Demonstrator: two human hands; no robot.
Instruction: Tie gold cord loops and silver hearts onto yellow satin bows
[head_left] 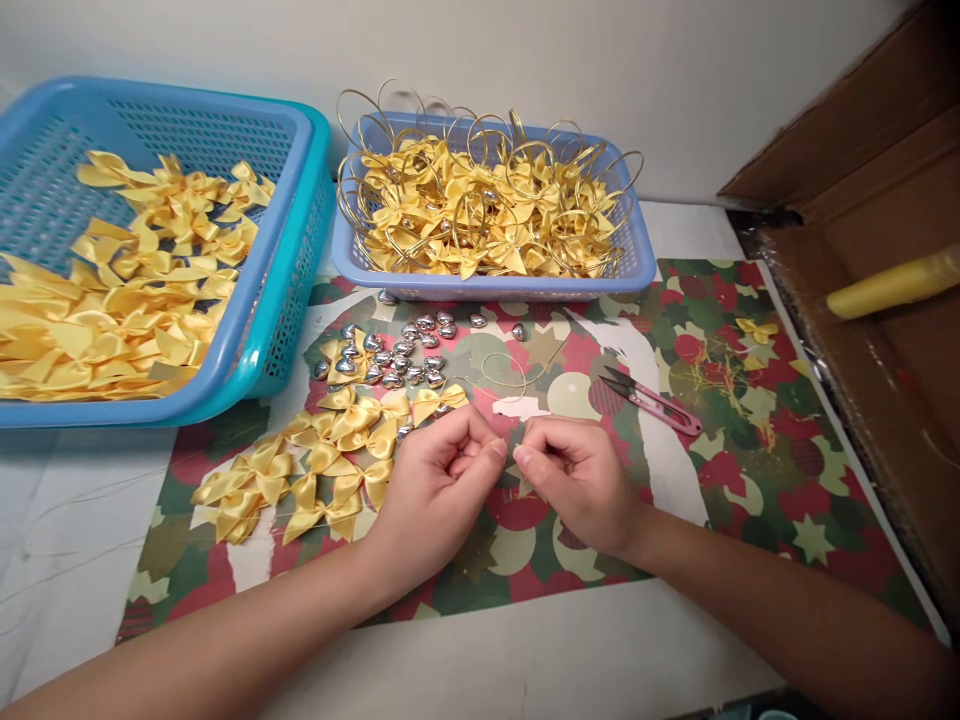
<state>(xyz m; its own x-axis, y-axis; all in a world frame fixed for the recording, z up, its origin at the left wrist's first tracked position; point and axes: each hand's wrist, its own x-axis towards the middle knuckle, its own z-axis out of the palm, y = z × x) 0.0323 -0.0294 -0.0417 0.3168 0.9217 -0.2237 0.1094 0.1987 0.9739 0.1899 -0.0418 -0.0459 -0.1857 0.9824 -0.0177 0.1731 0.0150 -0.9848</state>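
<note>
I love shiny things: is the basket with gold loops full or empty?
Full: gold loops and yellow bows heap the basket, loops rising above its rim.

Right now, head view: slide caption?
Left hand and right hand, fingers pinched, close together between yellow bows and pink snips.

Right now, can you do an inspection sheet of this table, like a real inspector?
Surface: patterned sheet, torn white in places, on a white table.
Job's things: yellow bows and silver beads lie loose near the left hand; more bows in the left basket, hooped bows in the back basket.
Clutter: thread scraps at right, pink-handled snips nearby.
Hands: left and right hand closed, fingertips nearly meeting; anything held is too small to tell.
Cables: nothing seen.
Surroundings: wall behind; cardboard and a yellow tube at right.
</note>
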